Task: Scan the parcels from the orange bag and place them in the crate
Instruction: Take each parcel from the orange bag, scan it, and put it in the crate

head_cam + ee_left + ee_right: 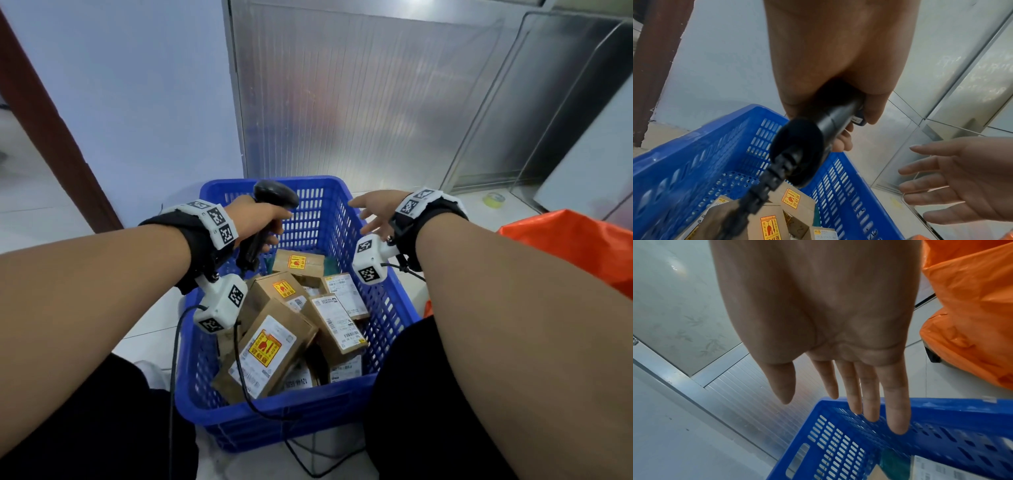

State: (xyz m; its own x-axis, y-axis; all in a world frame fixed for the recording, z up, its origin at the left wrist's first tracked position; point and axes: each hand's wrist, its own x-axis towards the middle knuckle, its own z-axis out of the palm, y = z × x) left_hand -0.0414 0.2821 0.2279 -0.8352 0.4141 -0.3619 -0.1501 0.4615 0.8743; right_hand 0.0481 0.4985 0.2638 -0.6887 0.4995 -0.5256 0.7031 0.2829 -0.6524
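Head view, centre of the frame: the left hand (255, 219) has its fingers curled round the handle of a black barcode scanner (274, 202), whose head sits above the far rim of the blue crate (274, 413) and whose cable (246, 387) trails down over the parcels and out at the bottom of the frame. To the right of it the right hand (375, 210) is empty, fingers straight and spread, hovering over the crate's far right corner; the right wrist view shows the same flat, loose fingers (896, 410) above the blue rim, touching nothing.

Below the hands, the crate holds a loose heap of brown cardboard parcels (274, 353), several with white shipping labels or yellow and red fragile stickers facing up, so a good part of the job looks done. They lie tilted against each other, not stacked. The mesh floor at the crate's far end is bare, so there is room for more.

At the right edge of the frame sits the orange bag (579, 240), well apart from the right hand. Its inside is not visible, so whether parcels remain in it cannot be told. With no parcel in hand, the likely next step is a reach to the bag.
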